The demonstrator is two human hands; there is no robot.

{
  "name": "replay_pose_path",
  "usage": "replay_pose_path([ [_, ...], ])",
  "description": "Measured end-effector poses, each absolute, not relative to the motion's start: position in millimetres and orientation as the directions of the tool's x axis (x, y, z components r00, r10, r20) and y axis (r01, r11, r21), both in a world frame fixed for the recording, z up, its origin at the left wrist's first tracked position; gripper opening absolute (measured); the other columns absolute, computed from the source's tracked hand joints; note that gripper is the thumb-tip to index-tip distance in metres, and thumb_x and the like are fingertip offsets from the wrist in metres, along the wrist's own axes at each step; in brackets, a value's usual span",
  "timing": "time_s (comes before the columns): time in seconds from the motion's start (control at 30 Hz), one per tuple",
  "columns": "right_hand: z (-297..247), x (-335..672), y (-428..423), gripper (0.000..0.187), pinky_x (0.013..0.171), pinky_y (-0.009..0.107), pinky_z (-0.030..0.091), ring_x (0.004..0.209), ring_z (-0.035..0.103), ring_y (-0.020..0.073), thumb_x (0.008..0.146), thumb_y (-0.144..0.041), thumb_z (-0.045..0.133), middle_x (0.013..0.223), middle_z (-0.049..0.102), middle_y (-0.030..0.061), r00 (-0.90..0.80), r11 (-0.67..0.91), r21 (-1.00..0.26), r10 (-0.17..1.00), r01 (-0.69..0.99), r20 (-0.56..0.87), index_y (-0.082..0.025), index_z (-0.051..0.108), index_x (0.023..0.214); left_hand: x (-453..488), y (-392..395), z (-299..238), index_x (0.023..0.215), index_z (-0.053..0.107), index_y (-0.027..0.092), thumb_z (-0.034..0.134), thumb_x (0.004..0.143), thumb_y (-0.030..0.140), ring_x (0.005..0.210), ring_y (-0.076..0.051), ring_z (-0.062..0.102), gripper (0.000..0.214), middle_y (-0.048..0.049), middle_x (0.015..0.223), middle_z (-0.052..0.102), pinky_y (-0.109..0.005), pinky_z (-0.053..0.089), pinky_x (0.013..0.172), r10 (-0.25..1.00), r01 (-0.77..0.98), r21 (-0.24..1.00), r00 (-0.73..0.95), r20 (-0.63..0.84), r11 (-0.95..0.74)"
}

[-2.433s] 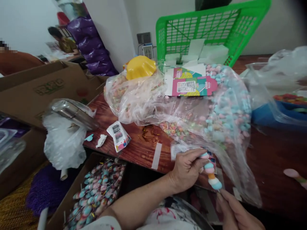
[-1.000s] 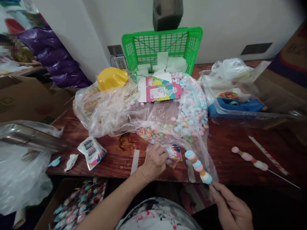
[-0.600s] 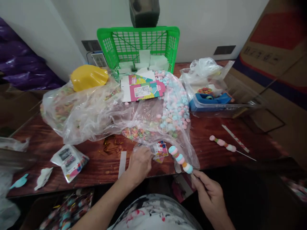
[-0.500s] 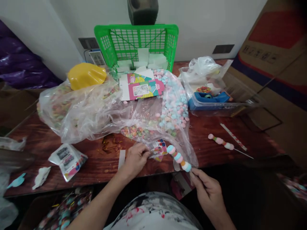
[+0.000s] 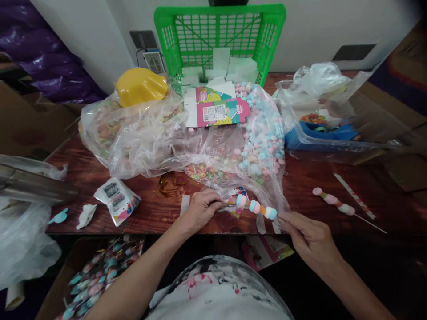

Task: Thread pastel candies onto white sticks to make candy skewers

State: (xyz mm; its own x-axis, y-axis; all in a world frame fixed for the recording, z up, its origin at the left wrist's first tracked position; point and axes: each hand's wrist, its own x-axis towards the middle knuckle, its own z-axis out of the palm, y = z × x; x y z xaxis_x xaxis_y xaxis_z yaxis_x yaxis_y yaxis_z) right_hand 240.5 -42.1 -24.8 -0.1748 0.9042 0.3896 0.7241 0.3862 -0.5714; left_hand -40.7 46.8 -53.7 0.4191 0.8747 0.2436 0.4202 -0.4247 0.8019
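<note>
"Pink, white and blue pieces could be seen on the candy skewer (image 5: 256,207); how was it held?"

"Its stick end was pinched between thumb and fingers of the right hand (image 5: 308,231), and it was kept nearly level, just above the front edge of the table (image 5: 156,213)."

"And the left hand (image 5: 202,209)?"

"Its thumb and fingers were brought nearly together by the skewer's other tip. Clear film seemed to be caught there, but whether the tip had been let into it could not be told."

"What could be counted as done?"

"Threading was judged complete on the held piece. No gold tie could be made out on it. Just behind it, a printed sleeve (image 5: 237,192) was partly hidden."

"And farther out?"

"To the left, gold strips (image 5: 168,184) were scattered and a stack of sleeves (image 5: 116,200) was laid. To the right, a second skewer (image 5: 330,199) was left lying, threaded but apparently unwrapped. Below the table's left side, a box (image 5: 55,284) was heaped with many skewers, judged to be finished; loose candies (image 5: 263,133) were bagged behind."
</note>
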Motion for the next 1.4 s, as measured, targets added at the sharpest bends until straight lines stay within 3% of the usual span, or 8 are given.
replay_pose_path([
  [0.2,-25,246,-39,0.028,0.063,0.024,0.054,0.069,0.070,0.0156,0.090,-0.016,0.048,0.084,0.074,0.0031,-0.254,0.378,-0.510,0.920,0.773,0.298,-0.023,0.072,0.102,-39,46,-56,0.067,0.061,0.016,0.060,0.083,0.019,0.066,-0.012,0.054,0.017,-0.0013,0.066,0.061,-0.023,0.041,0.064,0.860,0.463,0.748,0.423,0.285,-0.475],
  [0.47,-20,255,-40,0.017,0.059,0.021,0.055,0.065,0.070,0.0158,0.084,-0.020,0.060,0.081,0.075,0.0008,-0.029,0.268,-0.722,0.945,0.638,0.325,-0.021,0.074,0.094,-37,45,-54,0.067,0.055,0.016,0.058,0.082,0.012,0.066,-0.012,0.051,0.015,-0.0003,0.067,0.057,-0.022,0.039,0.063,0.824,0.498,0.680,0.480,0.300,-0.538],
  [0.63,-24,249,-40,0.018,0.053,0.020,0.051,0.057,0.066,0.0133,0.087,-0.017,0.055,0.070,0.071,-0.0001,-0.127,0.314,-0.709,0.944,0.632,0.305,-0.020,0.071,0.092,-39,47,-55,0.067,0.055,0.016,0.060,0.081,0.013,0.066,-0.012,0.051,0.015,0.0001,0.067,0.056,-0.022,0.038,0.062,0.830,0.479,0.705,0.478,0.289,-0.522],
  [0.8,-27,252,-40,0.022,0.056,0.022,0.049,0.060,0.064,0.0129,0.091,-0.014,0.048,0.074,0.069,0.0012,-0.278,0.410,-0.551,0.909,0.727,0.309,-0.020,0.068,0.097,-39,48,-57,0.068,0.055,0.016,0.063,0.081,0.013,0.065,-0.011,0.051,0.015,0.0006,0.067,0.056,-0.022,0.037,0.062,0.818,0.470,0.700,0.494,0.297,-0.538],
  [1.0,-8,248,-38,0.031,0.060,0.032,0.042,0.059,0.060,0.0165,0.085,-0.002,0.040,0.072,0.067,0.0049,-0.510,0.566,0.009,0.735,0.824,0.446,-0.013,0.068,0.094,-38,48,-57,0.070,0.056,0.016,0.063,0.081,0.013,0.067,-0.012,0.051,0.013,-0.0004,0.070,0.057,-0.022,0.038,0.063,0.781,0.488,0.641,0.543,0.308,-0.592],
  [1.07,-1,244,-38,0.030,0.061,0.034,0.040,0.059,0.058,0.0177,0.085,-0.001,0.041,0.070,0.067,0.0051,-0.567,0.594,0.101,0.684,0.798,0.459,-0.012,0.067,0.096,-38,48,-56,0.071,0.056,0.016,0.062,0.081,0.011,0.067,-0.012,0.051,0.013,-0.0006,0.070,0.056,-0.022,0.038,0.063,0.767,0.480,0.629,0.555,0.322,-0.611],
  [1.23,6,249,-41,0.029,0.065,0.036,0.039,0.066,0.058,0.0197,0.084,-0.001,0.046,0.079,0.070,0.0074,-0.581,0.625,0.104,0.634,0.773,0.510,-0.012,0.063,0.105,-39,47,-54,0.070,0.055,0.015,0.061,0.080,0.009,0.067,-0.012,0.050,0.014,-0.0002,0.070,0.055,-0.022,0.037,0.063,0.775,0.466,0.652,0.546,0.319,-0.597],
  [1.4,1,266,-44,0.034,0.069,0.035,0.044,0.072,0.063,0.0200,0.082,0.001,0.050,0.084,0.070,0.0069,-0.493,0.624,-0.066,0.675,0.779,0.549,-0.016,0.064,0.109,-39,48,-53,0.068,0.054,0.016,0.062,0.078,0.007,0.065,-0.011,0.049,0.015,0.0010,0.068,0.054,-0.021,0.036,0.061,0.814,0.457,0.716,0.511,0.275,-0.528],
])
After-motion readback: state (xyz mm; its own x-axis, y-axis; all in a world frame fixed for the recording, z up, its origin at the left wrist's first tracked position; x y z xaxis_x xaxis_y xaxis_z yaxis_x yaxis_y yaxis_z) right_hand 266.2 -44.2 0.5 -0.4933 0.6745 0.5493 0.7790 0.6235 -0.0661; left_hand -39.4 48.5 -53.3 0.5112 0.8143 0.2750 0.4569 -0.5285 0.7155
